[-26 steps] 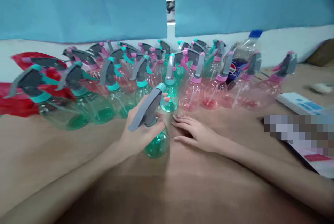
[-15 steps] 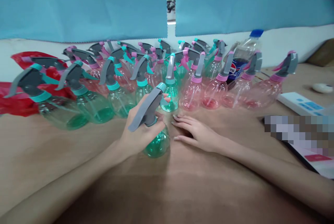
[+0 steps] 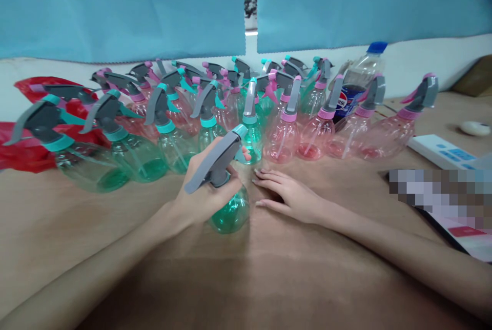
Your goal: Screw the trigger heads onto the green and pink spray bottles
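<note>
My left hand [image 3: 203, 186] is wrapped round the neck of a green spray bottle [image 3: 232, 212] with a grey trigger head and a turquoise nozzle. The bottle's base is on the table or just above it; I cannot tell which. To its right, my right hand [image 3: 290, 194] rests on the tabletop, fingers stretched out and holding nothing. Just beyond my hands stands another green spray bottle [image 3: 251, 138]. A row of green bottles with turquoise collars extends to the left, among them one spray bottle [image 3: 140, 158]. Pink spray bottles [image 3: 282, 138] continue the row to the right.
Behind the front row stand several more spray bottles. A cola bottle [image 3: 348, 99] with a blue cap is at the back right. Red plastic bags [image 3: 19, 148] lie at the left. A white box [image 3: 438, 150], a blurred-out flat item [image 3: 442, 202] and a white mouse-like object [image 3: 475, 128] are at the right.
The held green bottle has shifted very slightly, its head tipping a little to the right. My right hand has stayed in place.
</note>
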The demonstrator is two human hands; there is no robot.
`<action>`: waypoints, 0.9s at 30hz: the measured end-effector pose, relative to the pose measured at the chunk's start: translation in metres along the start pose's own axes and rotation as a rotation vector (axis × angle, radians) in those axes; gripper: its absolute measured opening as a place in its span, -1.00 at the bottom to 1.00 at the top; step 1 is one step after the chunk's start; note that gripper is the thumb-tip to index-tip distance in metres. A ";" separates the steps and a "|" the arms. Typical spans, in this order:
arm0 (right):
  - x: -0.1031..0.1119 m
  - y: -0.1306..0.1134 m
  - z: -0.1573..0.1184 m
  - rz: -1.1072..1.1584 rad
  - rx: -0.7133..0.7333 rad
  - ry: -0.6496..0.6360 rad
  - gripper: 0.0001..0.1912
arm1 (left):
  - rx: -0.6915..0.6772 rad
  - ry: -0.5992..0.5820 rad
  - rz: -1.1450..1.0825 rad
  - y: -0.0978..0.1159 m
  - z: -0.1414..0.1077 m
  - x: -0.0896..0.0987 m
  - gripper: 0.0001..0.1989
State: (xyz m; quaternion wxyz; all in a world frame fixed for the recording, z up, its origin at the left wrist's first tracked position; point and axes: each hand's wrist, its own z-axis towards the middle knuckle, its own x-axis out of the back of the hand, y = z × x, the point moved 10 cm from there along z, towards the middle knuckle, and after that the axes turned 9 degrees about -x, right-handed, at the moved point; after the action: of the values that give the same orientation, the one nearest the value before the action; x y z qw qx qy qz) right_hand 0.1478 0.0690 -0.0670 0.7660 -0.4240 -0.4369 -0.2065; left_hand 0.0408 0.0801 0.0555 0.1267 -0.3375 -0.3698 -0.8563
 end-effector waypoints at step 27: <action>0.002 -0.001 -0.001 0.026 0.010 0.014 -0.47 | 0.056 0.035 -0.189 -0.009 -0.004 -0.001 -0.81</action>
State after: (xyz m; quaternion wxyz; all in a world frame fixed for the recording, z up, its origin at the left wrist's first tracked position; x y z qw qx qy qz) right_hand 0.1488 0.0680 -0.0652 0.7737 -0.4243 -0.4269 -0.1976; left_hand 0.0352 0.0837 0.0476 0.0613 -0.2823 -0.4216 -0.8595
